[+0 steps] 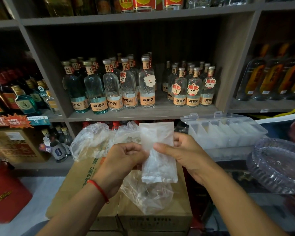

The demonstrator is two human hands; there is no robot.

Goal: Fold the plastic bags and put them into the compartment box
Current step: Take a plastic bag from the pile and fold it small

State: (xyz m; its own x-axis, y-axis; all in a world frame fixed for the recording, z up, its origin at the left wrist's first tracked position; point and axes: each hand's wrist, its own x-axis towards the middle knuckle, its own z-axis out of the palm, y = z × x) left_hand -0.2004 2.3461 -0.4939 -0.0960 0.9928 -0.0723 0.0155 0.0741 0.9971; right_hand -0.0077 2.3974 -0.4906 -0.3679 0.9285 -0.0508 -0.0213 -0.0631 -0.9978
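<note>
Leftmost: red container (6,193), bottom corner, beside a brown carton (15,145) on a low shelf. Above these, dark and green bottles (26,99) with price tags.

Centre-left: loose pile of clear plastic bags (92,140), crumpled, lying on a cardboard box (78,181) printed with characters. A further crumpled bag (146,196) lies nearer the viewer on the same box.

Left hand (124,160): red string at the wrist; fingers curled, pinching the left edge of the folded bag.

Centre: folded plastic bag (157,150), a long flat translucent strip held upright between both hands, above the cardboard box.

Right hand (182,150): thumb in front, fingers behind, pinching the right edge of the same strip.

Behind: grey shelf (143,114) holding rows of clear bottles (112,89) with orange labels, some with hanging price tags.

Right: clear compartment box (228,132), lid open, its sections holding folded bags packed side by side. It stands well apart from the held strip.

Far right: ribbed clear dish (278,166), with more bottles on the shelf above.
</note>
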